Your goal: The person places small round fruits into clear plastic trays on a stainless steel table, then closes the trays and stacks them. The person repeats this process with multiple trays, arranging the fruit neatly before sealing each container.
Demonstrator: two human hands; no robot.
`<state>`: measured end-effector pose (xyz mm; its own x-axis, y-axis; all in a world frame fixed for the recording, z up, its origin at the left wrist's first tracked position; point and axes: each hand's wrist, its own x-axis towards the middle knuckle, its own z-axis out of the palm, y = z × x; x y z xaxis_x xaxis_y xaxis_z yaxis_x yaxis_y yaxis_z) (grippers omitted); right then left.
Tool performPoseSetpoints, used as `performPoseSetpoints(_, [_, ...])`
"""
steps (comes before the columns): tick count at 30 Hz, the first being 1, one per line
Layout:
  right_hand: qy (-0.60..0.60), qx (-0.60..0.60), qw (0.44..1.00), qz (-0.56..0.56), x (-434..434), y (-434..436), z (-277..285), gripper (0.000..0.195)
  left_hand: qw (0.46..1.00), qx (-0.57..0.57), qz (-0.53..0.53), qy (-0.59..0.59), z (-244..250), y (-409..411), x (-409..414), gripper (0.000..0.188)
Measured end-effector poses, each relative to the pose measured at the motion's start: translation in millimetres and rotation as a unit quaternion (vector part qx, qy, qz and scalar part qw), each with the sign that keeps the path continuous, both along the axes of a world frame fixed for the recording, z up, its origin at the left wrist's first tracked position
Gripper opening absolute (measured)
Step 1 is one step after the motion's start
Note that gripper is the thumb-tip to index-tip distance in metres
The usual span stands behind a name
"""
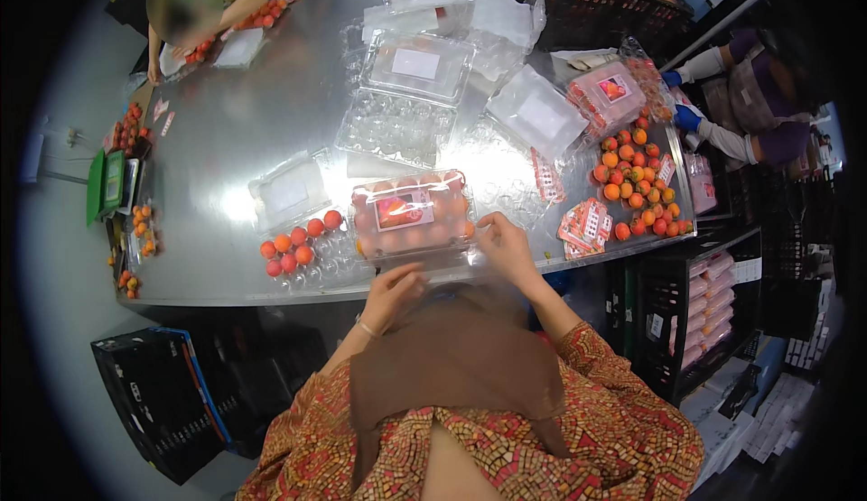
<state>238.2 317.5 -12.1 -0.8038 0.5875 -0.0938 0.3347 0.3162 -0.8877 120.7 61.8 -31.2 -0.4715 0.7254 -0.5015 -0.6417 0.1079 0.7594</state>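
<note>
A closed transparent plastic clamshell (411, 215) full of orange-red round fruit, probably tomatoes, lies before me on the metal table. A printed label is on its lid. My left hand (395, 292) hovers just off its front edge, fingers stretched and holding nothing. At the box's right front corner is my right hand (504, 247), its fingers bent; whether they touch the plastic I cannot tell. To the left, an open clamshell has a base (324, 264) partly filled with several red fruit (296, 245). Its lid (288, 186) is folded back.
Empty clamshells (399, 125) are piled beyond the box. Loose fruit (633, 183) and printed labels (586, 227) lie at the right, beside a filled pack (607, 98). Black crates (698, 311) stand right of the table. One co-worker sits far left; another, blue-gloved (687, 118), is at the right.
</note>
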Motion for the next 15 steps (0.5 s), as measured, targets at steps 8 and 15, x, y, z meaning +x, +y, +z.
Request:
performPoseSetpoints(8, [-0.062, -0.112, 0.99, -0.062, -3, -9, -4, 0.017, 0.993, 0.041, 0.019, -0.111, -27, 74, 20, 0.027])
performPoseSetpoints(15, [-0.058, -0.196, 0.978, -0.048, -3, -8, -3, 0.013, 0.994, 0.008, 0.1, -0.045, -26, 103, 41, 0.021])
